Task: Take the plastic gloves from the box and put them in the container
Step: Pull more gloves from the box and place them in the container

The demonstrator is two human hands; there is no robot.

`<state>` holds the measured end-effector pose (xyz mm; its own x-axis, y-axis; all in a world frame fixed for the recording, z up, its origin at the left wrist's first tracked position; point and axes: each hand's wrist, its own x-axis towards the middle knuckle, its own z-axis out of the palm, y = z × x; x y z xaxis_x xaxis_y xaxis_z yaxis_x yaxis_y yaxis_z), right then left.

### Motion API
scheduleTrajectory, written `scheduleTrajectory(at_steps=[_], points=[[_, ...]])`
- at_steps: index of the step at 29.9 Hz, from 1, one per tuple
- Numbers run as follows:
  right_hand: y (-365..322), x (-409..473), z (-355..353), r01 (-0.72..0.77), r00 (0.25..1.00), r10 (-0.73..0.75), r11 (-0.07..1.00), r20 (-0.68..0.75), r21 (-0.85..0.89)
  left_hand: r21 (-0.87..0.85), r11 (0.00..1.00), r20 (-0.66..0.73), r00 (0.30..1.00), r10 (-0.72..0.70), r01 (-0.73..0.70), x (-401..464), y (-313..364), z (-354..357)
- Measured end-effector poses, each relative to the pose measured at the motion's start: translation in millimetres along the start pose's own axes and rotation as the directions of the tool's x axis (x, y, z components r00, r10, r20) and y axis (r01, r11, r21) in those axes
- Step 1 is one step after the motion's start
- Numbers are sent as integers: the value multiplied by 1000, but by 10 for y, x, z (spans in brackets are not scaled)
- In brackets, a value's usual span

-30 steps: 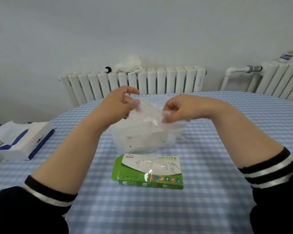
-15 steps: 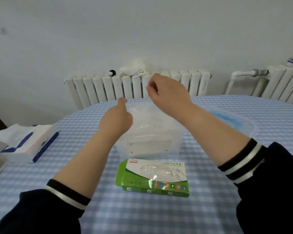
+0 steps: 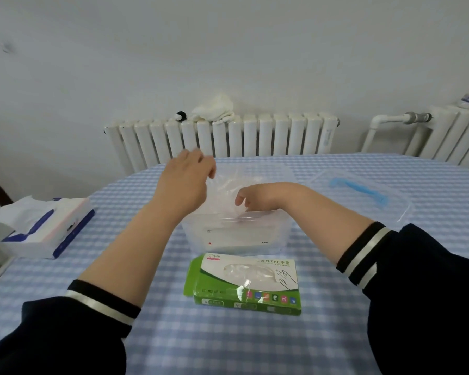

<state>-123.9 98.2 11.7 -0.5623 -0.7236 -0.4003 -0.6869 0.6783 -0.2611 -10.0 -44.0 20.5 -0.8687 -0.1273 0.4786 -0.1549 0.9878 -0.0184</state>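
The clear plastic container (image 3: 236, 234) stands open on the blue-checked bench (image 3: 228, 345), its long axis running left to right. Thin, crumpled clear plastic gloves (image 3: 225, 190) lie bunched over and inside its opening; their direction cannot be made out. Through its front wall a white label with a red dot shows, its writing too small to read.

The left hand (image 3: 186, 182) hovers over the container's left rim, fingers loosely spread and blurred; whether it has hold of the glove film cannot be told. The right hand (image 3: 251, 197) reaches into the container from the right, fingers curled downward onto the gloves, though a firm pinch is not plain.

Just in front of the container lies the green and white glove box (image 3: 245, 285), flat, long axis left to right, its left end flap open. A glove shows through its oval window, a hand outline is drawn beside it, and "TPE" can be read on the top.

Right of the container rests its clear lid (image 3: 363, 193) with a blue handle. Well to the container's left sits a tissue box (image 3: 46, 228), a tissue sticking up.
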Motion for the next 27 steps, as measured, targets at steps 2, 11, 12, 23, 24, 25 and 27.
scheduleTrajectory(at_steps=[2, 11, 12, 23, 24, 25, 27], points=[[-20, 49, -9, -102, 994, 97, 986, 46, 130, -307, 951, 178, 984, 24, 33, 3, 160, -109], [-44, -152, -24, -97, 995, 94, 992, 37, 85, 118, 993, 739, 665, -107, 29, 260, 95, 62], [-40, -163, -22, -76, 997, 75, 996, 27, 53, 126, 992, 745, 658, -108, 20, 268, 105, 99], [91, -458, 83, 9, 689, -151, 980, -708, -200, 65, 997, 652, 755, -67, 32, 208, 103, -70], [100, -509, 141, 68, 597, -184, 982, -781, -179, 52, 998, 621, 781, -66, 43, 190, 114, -107], [95, -566, 208, 154, 491, -203, 977, -847, -145, 27, 998, 561, 825, -67, 62, 168, 129, -144], [50, -713, 344, 358, 312, -227, 928, -923, -107, -78, 993, 324, 944, -60, 90, 75, 170, -218]])
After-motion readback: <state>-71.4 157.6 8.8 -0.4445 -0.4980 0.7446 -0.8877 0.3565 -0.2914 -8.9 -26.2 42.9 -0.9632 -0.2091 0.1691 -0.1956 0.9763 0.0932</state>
